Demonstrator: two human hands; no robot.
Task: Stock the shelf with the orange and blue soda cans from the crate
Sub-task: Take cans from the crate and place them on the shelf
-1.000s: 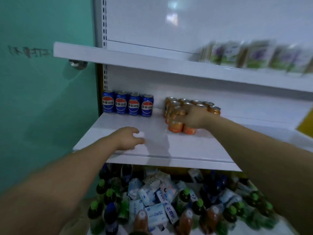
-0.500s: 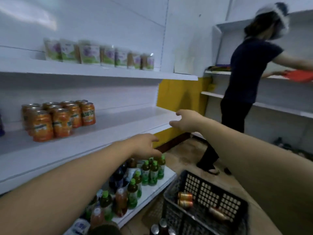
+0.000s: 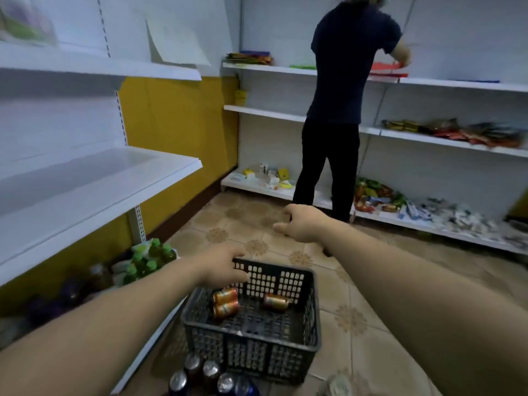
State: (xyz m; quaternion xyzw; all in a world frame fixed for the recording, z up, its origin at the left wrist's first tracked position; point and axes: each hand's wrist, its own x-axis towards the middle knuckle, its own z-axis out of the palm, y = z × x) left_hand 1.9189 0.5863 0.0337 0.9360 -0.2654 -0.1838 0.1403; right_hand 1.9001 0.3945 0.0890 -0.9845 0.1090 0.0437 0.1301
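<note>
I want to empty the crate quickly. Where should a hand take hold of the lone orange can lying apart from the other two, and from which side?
Grip the lone orange can around the middle of its body, coming straight down from above. It lies on its side on the floor of the crate, so its curved wall faces up and the walls block a sideways reach. The right hand looks free.

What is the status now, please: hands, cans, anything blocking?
Left hand and right hand open, empty, above the crate. Three orange cans lying inside. Nothing blocking; another person stands beyond.
</note>
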